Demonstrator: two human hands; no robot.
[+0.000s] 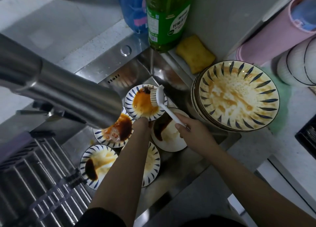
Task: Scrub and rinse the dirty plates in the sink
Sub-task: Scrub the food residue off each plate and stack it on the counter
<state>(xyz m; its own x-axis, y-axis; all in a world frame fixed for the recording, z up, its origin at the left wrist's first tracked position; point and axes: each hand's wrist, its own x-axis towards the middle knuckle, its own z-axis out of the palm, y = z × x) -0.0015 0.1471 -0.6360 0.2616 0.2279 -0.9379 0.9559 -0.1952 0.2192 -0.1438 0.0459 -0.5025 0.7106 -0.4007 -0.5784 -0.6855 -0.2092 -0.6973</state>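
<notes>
Steel sink holds five dirty plates. Left hand grips the far plate by its near rim; right hand clasps one white brush, bristles on it. Right, one soapy stack.

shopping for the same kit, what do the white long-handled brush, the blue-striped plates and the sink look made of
White long-handled brush: looks like glossy moulded plastic, with pale bristles that seem synthetic.
Blue-striped plates: probably glazed ceramic; shiny surface, painted blue dashes round the rim, though melamine can't be ruled out.
Sink: brushed stainless steel, judging by its grey sheen and soft reflections.
</notes>
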